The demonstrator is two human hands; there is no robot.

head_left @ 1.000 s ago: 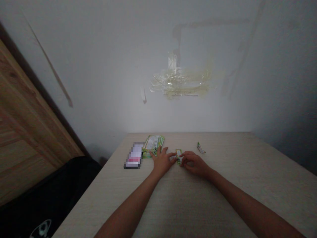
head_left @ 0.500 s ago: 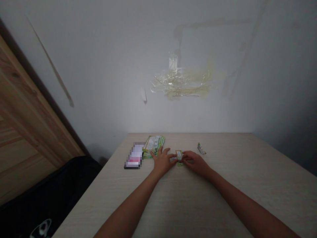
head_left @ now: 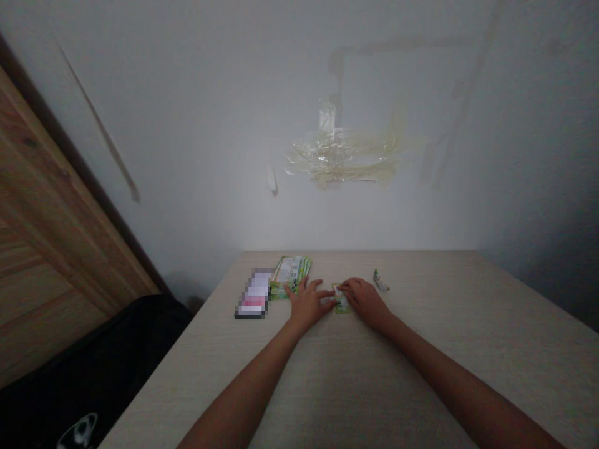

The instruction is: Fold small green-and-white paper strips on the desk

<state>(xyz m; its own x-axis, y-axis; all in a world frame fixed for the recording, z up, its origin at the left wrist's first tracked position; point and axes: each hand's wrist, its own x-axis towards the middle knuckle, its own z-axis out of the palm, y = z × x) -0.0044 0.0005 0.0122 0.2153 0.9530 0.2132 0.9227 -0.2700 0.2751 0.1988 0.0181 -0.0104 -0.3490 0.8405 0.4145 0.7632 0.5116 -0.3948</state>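
A small green sachet (head_left: pixel 340 300) lies flat on the pale wooden table (head_left: pixel 421 349), between my two hands. My left hand (head_left: pixel 307 304) rests palm down with fingers spread, its fingertips pressing the sachet's left edge. My right hand (head_left: pixel 365 300) lies over the sachet's right side, fingers curled down onto its top edge. Just behind my left hand lies a stack of green printed packets (head_left: pixel 290 274).
A blurred rectangular object (head_left: pixel 255 294) lies left of the packets. A small torn wrapper piece (head_left: pixel 380 280) sits to the right of my right hand. A white wall with tape residue (head_left: pixel 344 156) stands behind the table. A wooden panel (head_left: pixel 42 249) and black bag (head_left: pixel 93 374) are at left.
My right hand has slid forward and left along the sachet, its fingers now over the top edge. My left hand has barely moved.
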